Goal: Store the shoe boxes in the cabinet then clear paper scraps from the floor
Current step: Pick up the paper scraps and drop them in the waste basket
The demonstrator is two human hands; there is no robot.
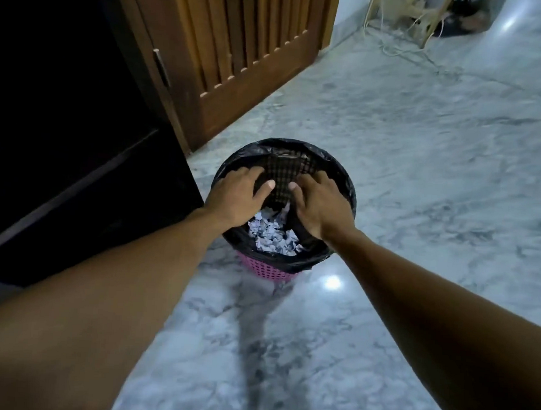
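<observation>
A pink mesh waste bin [263, 269] lined with a black plastic bag [337, 177] stands on the marble floor. White paper scraps [272, 235] lie heaped inside it. Both my hands hover over the bin's mouth, palms down, fingers spread. My left hand [236, 196] is over the left side and my right hand [316, 204] over the right side, thumbs nearly meeting. Neither hand shows anything held; the palms are hidden. The dark cabinet [61, 128] stands at the left. No shoe boxes are in view.
A wooden slatted door [241, 44] stands behind the bin, next to the cabinet. Pale cords and a brown heap [410, 26] lie at the far wall. Grey marble floor [424, 151] stretches to the right and toward me.
</observation>
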